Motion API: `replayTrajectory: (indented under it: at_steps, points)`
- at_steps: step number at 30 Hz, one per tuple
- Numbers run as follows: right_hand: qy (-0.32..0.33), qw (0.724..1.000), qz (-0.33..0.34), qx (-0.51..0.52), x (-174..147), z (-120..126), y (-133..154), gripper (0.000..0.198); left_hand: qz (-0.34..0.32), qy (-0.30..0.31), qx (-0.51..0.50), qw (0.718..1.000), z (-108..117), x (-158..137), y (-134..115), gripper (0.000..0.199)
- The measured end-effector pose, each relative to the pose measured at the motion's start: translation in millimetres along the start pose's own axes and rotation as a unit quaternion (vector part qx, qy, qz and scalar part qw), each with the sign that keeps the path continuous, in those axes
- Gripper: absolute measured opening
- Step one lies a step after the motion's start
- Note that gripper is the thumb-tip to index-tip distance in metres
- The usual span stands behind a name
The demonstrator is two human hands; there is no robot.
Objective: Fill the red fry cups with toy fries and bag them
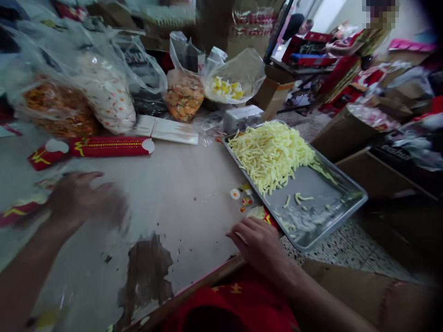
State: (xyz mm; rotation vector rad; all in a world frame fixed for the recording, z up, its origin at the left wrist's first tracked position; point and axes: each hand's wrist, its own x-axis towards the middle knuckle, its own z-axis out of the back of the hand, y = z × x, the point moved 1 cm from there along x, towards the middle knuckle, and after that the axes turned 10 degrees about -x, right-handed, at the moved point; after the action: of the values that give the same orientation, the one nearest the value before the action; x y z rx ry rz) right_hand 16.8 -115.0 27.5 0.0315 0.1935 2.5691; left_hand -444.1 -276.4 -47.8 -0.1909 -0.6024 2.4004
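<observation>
My left hand (86, 200) hangs over the left of the table, fingers spread and partly smeared by motion, with nothing visible in it. Beside it lies a red-and-yellow fries carton (22, 212) with something pale in it, partly hidden by that hand. At the table's front edge is my right hand (259, 240), thumb apart and fingers loosely bent. Just beyond its fingers, a red-and-yellow carton (268, 216) shows in part, and whether they touch is unclear. A metal tray (311, 193) to the right bears a heap of pale fry-shaped pieces (273, 152).
Flat red cartons (110, 146) and a white stack (175, 130) lie toward the back. Behind stand clear bags of small pieces (185, 94). Small egg-like and coloured bits (235, 193) lie beside the tray, which overhangs the table edge. Cardboard boxes (337, 131) crowd the right.
</observation>
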Motion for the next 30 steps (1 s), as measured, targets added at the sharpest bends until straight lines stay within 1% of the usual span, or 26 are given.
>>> replayTrajectory:
  at_steps: [1,2,3,4,5,7,8,10,12,14,15,17,18,21,23,25,27,28,30]
  points:
    - [0.002,0.999,-0.029,-0.046,-22.1,4.6,-15.9,0.021,-0.015,-0.019,0.016,1.0,-8.3,-4.0,-20.3,0.054]
    - [-0.001,0.995,-0.043,-0.093,-40.4,5.9,-30.2,0.014,-0.026,-0.015,0.038,0.999,-16.2,-6.6,-40.4,0.055]
    - [-0.002,0.991,-0.04,-0.131,-54.0,3.5,-42.4,0.012,0.001,-0.018,0.045,0.999,-22.9,-6.4,-57.6,0.065]
    - [-0.008,0.987,-0.03,-0.155,-62.6,-2.0,-52.1,0.019,0.034,0.01,0.049,0.998,-29.0,-3.4,-70.9,0.08]
    - [-0.011,0.986,-0.017,-0.166,-66.5,-10.0,-58.5,0.027,0.077,0.023,0.054,0.995,-33.0,1.9,-79.5,0.088]
    - [-0.012,0.989,0.014,-0.144,-62.5,-29.0,-59.6,0.04,0.112,0.046,0.022,0.992,-36.0,14.8,-84.6,0.077]
    - [-0.006,0.993,0.029,-0.112,-56.2,-37.6,-54.2,0.044,0.122,0.054,0.004,0.991,-35.3,19.8,-82.6,0.067]
    - [0.024,0.998,0.057,-0.029,-38.7,-48.9,-34.4,0.048,0.124,0.068,-0.023,0.99,-32.2,23.7,-75.4,0.05]
    - [0.069,0.991,0.095,0.057,-17.2,-50.0,-10.3,0.052,0.113,0.061,-0.031,0.991,-29.2,21.7,-68.3,0.045]
    - [0.112,0.976,0.145,0.117,6.4,-41.5,7.9,0.06,0.09,0.024,-0.042,0.995,-27.4,19.1,-62.3,0.045]
    - [0.128,0.967,0.17,0.136,18.4,-34.8,12.5,0.064,0.08,-0.002,-0.049,0.996,-27.0,18.8,-59.1,0.044]
    - [0.156,0.952,0.216,0.152,41.0,-19.3,12.0,0.073,0.081,-0.033,-0.064,0.994,-27.6,21.0,-51.4,0.043]
    - [0.164,0.947,0.236,0.144,51.3,-11.8,8.0,0.078,0.092,-0.031,-0.07,0.993,-28.4,22.9,-46.8,0.043]
    - [0.154,0.939,0.302,0.065,77.9,1.5,-8.7,0.096,0.119,-0.004,-0.087,0.989,-29.3,28.4,-32.7,0.046]
    - [0.127,0.927,0.353,0.009,94.3,-1.1,-16.6,0.104,0.118,0.019,-0.119,0.986,-27.2,30.5,-24.8,0.042]
    - [0.104,0.911,0.399,-0.007,111.6,-10.5,-18.6,0.106,0.108,0.066,-0.17,0.977,-23.8,31.7,-19.0,0.036]
    - [0.091,0.9,0.426,0.004,129.6,-21.4,-15.5,0.104,0.108,0.127,-0.226,0.96,-20.0,32.4,-15.7,0.037]
    - [0.091,0.899,0.429,0.009,138.3,-26.0,-12.7,0.103,0.115,0.152,-0.251,0.949,-17.9,32.6,-14.9,0.039]
    - [0.115,0.899,0.422,0.007,153.9,-32.3,-6.3,0.1,0.143,0.188,-0.292,0.927,-13.7,33.4,-14.8,0.043]
